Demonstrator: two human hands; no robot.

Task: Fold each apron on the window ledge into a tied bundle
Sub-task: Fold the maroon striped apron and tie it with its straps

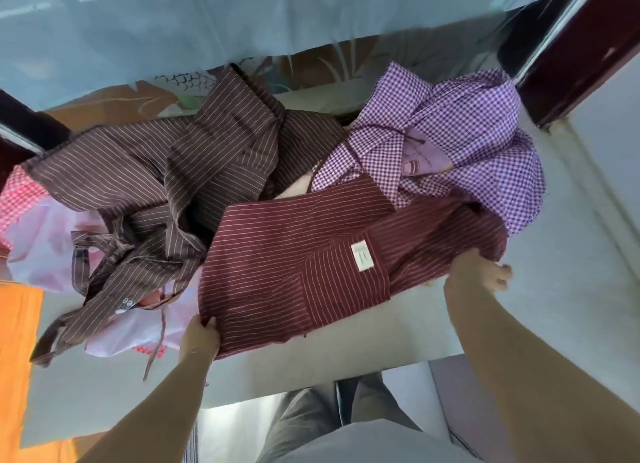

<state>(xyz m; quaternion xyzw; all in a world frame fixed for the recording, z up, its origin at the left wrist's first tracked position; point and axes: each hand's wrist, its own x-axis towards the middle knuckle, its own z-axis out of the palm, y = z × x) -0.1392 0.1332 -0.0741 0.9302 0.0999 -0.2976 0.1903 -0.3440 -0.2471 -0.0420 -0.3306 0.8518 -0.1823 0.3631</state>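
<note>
A maroon striped apron with a white label lies spread across the grey window ledge. My left hand grips its near left corner. At the apron's right edge, my right hand holds the bunched fabric. A brown striped apron lies crumpled to the left, its straps trailing toward the ledge's front. Behind on the right sits a purple checked apron in a loose heap.
A pink plastic bag lies under the brown apron, with a red checked cloth at far left. A pale blue curtain hangs behind. A dark window frame stands at the right. Orange fabric is at left.
</note>
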